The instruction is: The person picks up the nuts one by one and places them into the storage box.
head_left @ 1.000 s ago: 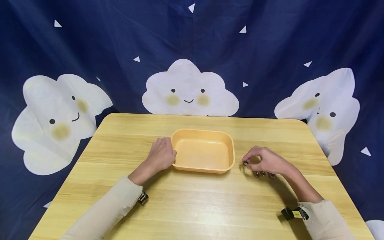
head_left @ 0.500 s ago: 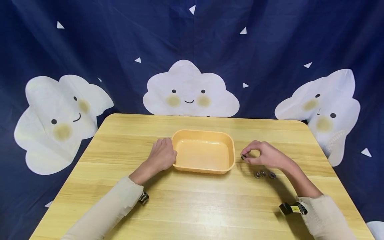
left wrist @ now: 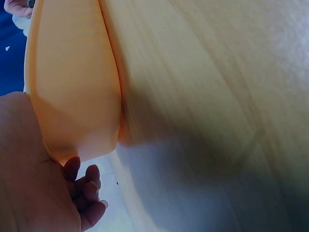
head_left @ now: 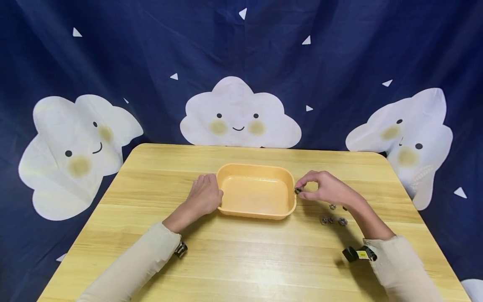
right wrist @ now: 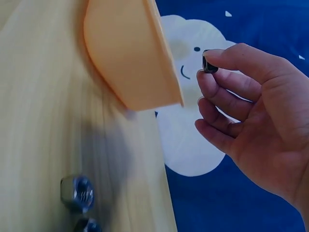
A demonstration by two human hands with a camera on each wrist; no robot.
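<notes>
My right hand (head_left: 332, 188) pinches a small dark metal nut (head_left: 298, 190) between thumb and fingertips, beside the right rim of a shallow orange plastic tray (head_left: 255, 216). In the right wrist view the nut (right wrist: 209, 62) sits at the fingertips, apart from the tray wall (right wrist: 130, 58). My left hand (head_left: 203, 195) grips the tray's left end. The left wrist view shows its curled fingers (left wrist: 89, 193) at the tray's end. Several hex nuts (head_left: 342, 221) lie on the table below the right hand, and one is partly hidden by the wrist.
The wood-grain table (head_left: 241, 260) has rounded far corners. Behind it hangs a dark blue curtain (head_left: 151, 50) with white cloud prints. Each sleeve cuff carries a small wrist camera (head_left: 356, 254). In the right wrist view a large nut (right wrist: 77, 193) lies close to the lens.
My right hand has lifted the nut and moved left and away from me, up to the tray's right rim. More of the nuts on the table now show. The left hand stays still.
</notes>
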